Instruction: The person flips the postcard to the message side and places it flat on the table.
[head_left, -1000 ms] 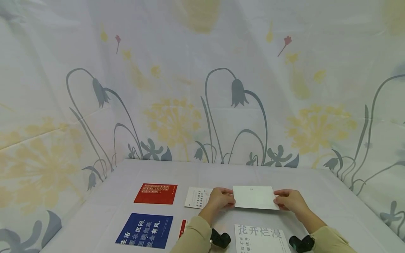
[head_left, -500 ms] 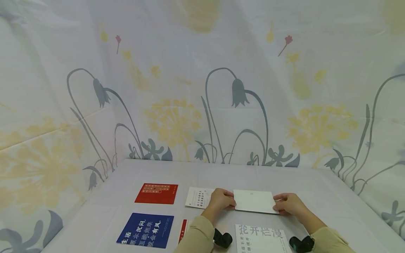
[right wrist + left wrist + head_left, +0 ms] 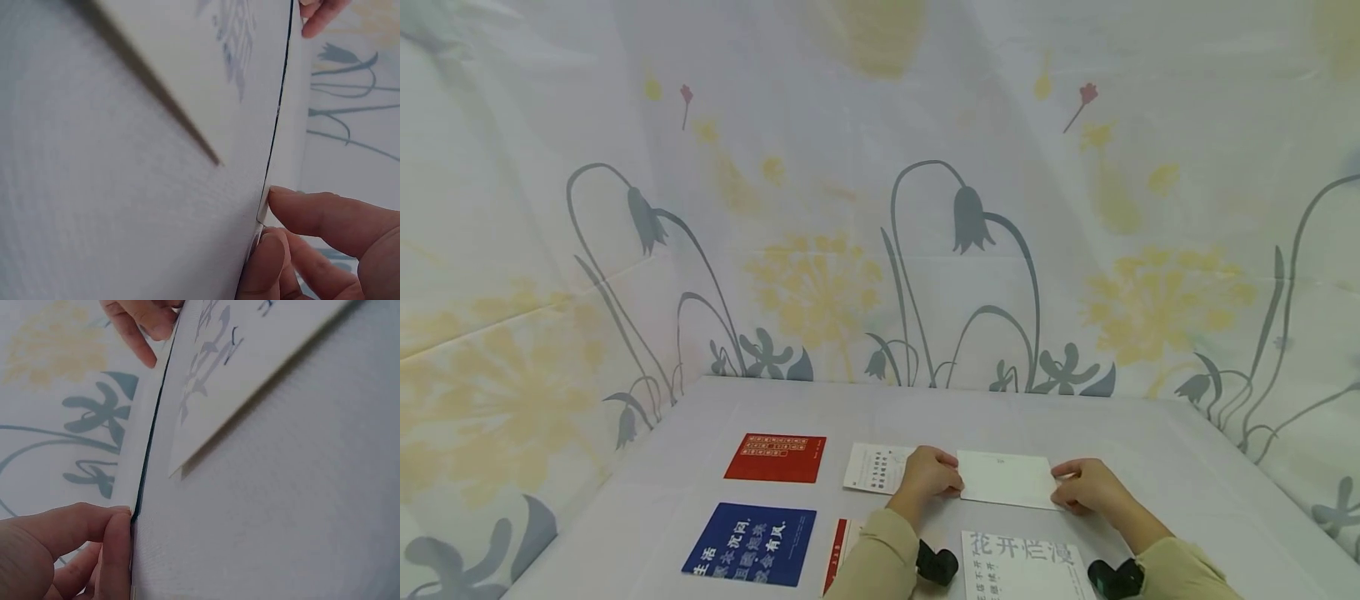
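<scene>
A pale postcard [image 3: 1006, 480] with a tiny printed mark near its far edge lies low and nearly flat over the table. My left hand [image 3: 929, 478] pinches its left end; in the left wrist view the thumb and finger meet at the card's corner, by a thin dark edge. At the other end my right hand [image 3: 1091, 487] holds the right corner, the thumb [image 3: 312, 215] on top and the curled fingers below. A white card with grey characters [image 3: 1026, 571] lies nearer the front. Another white card with black text [image 3: 874, 468] is partly hidden behind my left hand.
To the left are a red card [image 3: 777, 457] and, in front of it, a blue card [image 3: 752, 543] with white characters. A red-edged card [image 3: 837, 554] shows partly beneath my left sleeve. Behind the white table [image 3: 1165, 450] hangs a flower-printed curtain [image 3: 820, 192].
Both hands have brought the postcard down and slightly nearer, still holding its ends. It now looks flatter to the table. The other cards keep their places; the head view has shifted slightly.
</scene>
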Motion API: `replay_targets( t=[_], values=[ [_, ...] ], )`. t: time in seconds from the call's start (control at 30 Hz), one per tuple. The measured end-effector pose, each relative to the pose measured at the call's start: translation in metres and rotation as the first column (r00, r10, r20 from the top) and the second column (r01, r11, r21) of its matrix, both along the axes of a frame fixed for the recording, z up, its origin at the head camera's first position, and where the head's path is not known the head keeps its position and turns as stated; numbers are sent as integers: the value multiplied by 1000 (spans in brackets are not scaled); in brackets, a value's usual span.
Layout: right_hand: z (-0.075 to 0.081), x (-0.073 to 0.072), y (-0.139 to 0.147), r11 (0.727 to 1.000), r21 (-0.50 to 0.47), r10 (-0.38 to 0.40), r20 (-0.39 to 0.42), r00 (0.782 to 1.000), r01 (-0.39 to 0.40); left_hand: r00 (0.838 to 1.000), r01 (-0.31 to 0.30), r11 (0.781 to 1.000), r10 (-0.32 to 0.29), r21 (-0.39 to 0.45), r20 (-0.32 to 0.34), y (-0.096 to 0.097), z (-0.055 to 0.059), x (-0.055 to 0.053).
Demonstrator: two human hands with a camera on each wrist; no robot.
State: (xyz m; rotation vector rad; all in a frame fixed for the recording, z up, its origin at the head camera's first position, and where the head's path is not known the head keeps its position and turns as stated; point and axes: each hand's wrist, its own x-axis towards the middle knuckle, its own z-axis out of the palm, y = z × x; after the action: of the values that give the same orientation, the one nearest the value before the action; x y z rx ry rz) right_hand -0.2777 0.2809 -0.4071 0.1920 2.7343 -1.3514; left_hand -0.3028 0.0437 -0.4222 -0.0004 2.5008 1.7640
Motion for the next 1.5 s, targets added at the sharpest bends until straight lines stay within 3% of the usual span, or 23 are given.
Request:
replay_targets(
  t=[0.13,0.47,0.7,1.2,1.5],
  values=[
    [1,1,1,1000,17,2,-1,1000,-2,1000,-5,1000,5,-7,3,2,3,1],
    [-2,0,3,999,-36,-29,-15,999,29,999,39,996,-41,80,28,-7,0,-3],
    [2,3,3,998,-65,-26,-87,996,20,997,67,981,-73,183,25,-13,1,-2],
    [13,18,-1,996,-72,33,-143,989,-44,990,142,962,-142,232,-15,-19,7,12],
    [12,28,-7,994,-87,59,-128,990,-71,984,178,963,-177,201,-25,-19,12,27]
  ],
)
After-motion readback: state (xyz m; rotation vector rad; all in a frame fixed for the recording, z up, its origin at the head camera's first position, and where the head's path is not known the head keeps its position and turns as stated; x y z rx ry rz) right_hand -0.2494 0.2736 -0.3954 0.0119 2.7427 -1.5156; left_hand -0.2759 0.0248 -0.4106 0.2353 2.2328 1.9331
